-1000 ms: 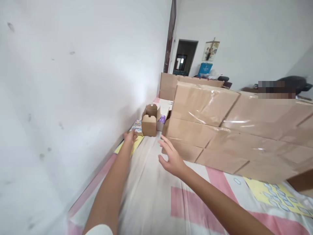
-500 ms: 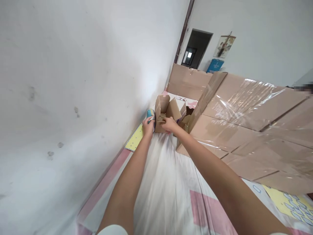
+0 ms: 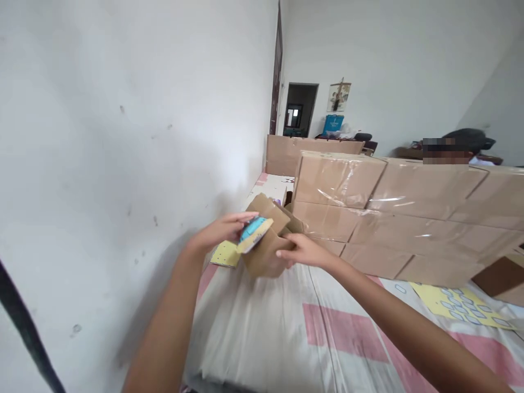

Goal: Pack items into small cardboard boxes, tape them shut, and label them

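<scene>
My left hand [image 3: 221, 230] is closed around a blue and pale-yellow packet [image 3: 254, 233], held over the near left side of a small open cardboard box [image 3: 266, 257]. The box is tilted, with flaps raised, and its inside is mostly hidden from me. My right hand [image 3: 303, 250] grips the box's right edge, the thumb in front and the fingers at the rim. Both hands are above the patterned cloth [image 3: 262, 327], close to the white wall.
Large taped cardboard boxes [image 3: 409, 218] are stacked on the right, with another cardboard panel [image 3: 307, 154] behind. A white wall [image 3: 102, 191] runs along the left. Beyond the stack, part of a person's head [image 3: 466, 143] shows. An open box [image 3: 503, 278] lies at the far right.
The small box has come nearer and tipped over. My left hand has raised the packet from beside the box to its front left. The view has turned and levelled.
</scene>
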`<state>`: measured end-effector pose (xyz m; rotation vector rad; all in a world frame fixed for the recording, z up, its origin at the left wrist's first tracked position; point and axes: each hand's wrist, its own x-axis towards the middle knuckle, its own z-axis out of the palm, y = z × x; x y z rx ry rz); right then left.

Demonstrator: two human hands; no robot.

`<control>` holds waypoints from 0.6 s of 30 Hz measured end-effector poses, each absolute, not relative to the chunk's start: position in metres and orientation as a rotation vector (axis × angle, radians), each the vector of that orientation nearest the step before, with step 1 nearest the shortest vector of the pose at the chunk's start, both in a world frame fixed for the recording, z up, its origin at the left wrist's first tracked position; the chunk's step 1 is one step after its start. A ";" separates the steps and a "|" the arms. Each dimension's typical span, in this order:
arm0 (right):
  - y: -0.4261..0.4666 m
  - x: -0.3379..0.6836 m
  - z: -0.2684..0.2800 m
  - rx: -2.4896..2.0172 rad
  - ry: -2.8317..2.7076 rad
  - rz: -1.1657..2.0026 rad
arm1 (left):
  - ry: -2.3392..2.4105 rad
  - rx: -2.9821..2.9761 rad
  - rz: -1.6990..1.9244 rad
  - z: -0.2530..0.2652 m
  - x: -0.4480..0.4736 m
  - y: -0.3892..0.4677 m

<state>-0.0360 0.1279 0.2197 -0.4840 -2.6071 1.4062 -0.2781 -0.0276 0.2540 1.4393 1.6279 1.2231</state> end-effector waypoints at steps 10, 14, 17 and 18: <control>0.120 0.210 0.190 -0.708 -2.403 1.185 | 1.837 2.099 1.168 0.165 -0.029 -0.041; 0.136 0.272 0.172 -0.666 -2.424 0.982 | 2.034 2.384 0.914 0.133 0.014 -0.013; 0.154 0.300 0.166 -0.606 -2.426 0.901 | 1.994 2.423 0.826 0.106 0.032 0.003; 0.159 0.306 0.165 -0.582 -2.429 0.868 | 1.935 2.445 0.754 0.098 0.036 0.007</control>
